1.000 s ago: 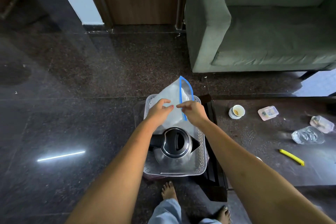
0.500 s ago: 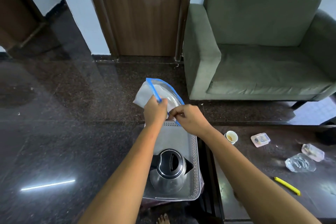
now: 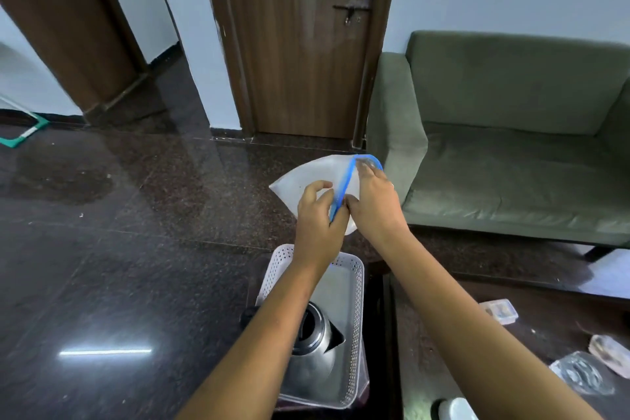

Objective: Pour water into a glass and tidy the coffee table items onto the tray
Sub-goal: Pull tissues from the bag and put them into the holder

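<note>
A clear zip bag with a blue seal strip (image 3: pixel 313 174) is held up in the air above the far end of the white perforated tray (image 3: pixel 358 286). My left hand (image 3: pixel 318 225) pinches the bag at the blue strip's near end. My right hand (image 3: pixel 373 204) grips the strip beside it, fingers running along the seal toward its far end. A steel kettle (image 3: pixel 313 351) with an open black top stands in the tray, partly hidden by my left forearm.
To the right, the dark coffee table (image 3: pixel 531 344) carries a small clear box (image 3: pixel 501 310), a crumpled clear wrapper (image 3: pixel 579 375), another packet (image 3: pixel 610 351) and a white cup (image 3: pixel 455 409) at the bottom edge. A green sofa (image 3: pixel 511 147) stands behind; glossy dark floor lies left.
The bag has risen away from the tray and turned. My right hand has slid along the blue strip. The camera has tilted upward, showing more of the door and sofa.
</note>
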Demonstrator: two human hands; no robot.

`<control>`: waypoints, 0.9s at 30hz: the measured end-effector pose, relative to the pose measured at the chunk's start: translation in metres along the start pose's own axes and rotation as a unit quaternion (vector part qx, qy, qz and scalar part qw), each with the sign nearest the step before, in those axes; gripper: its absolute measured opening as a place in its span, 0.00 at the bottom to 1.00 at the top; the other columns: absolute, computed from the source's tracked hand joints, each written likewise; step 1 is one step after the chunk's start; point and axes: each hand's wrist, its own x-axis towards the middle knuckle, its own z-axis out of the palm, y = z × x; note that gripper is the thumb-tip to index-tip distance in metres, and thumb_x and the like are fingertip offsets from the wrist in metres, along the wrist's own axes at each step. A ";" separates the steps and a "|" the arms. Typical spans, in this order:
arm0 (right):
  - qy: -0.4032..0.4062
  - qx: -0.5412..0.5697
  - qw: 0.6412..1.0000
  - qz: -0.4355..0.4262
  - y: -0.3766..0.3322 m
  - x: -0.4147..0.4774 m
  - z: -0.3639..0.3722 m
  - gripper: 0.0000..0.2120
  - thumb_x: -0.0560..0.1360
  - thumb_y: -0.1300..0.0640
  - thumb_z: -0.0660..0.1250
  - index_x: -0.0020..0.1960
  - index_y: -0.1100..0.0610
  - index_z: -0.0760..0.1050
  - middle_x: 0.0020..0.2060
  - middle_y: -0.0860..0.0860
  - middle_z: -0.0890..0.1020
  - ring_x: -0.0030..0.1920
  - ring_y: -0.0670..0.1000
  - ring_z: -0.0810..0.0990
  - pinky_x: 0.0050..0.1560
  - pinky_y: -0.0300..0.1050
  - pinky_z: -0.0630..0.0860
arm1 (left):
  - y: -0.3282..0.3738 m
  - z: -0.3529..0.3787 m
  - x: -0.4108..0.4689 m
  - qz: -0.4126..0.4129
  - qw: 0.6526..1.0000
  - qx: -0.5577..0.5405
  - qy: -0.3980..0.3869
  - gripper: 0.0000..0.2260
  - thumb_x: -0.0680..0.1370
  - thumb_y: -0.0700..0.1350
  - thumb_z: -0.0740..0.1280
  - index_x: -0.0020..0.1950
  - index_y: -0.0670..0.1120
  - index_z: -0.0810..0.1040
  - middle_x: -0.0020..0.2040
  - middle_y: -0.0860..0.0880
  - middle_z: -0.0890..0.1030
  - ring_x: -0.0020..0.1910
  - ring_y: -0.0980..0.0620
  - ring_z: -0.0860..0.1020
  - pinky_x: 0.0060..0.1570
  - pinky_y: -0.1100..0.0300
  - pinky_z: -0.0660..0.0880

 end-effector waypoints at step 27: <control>-0.022 0.357 0.931 0.075 0.167 -0.132 -0.167 0.08 0.74 0.58 0.69 0.41 0.48 0.73 0.38 0.48 0.77 0.40 0.48 0.78 0.38 0.39 0.76 | 0.177 0.071 -0.090 0.172 0.955 0.169 0.175 0.19 0.72 0.55 0.68 0.61 0.51 0.74 0.68 0.50 0.72 0.71 0.46 0.67 0.69 0.32 0.53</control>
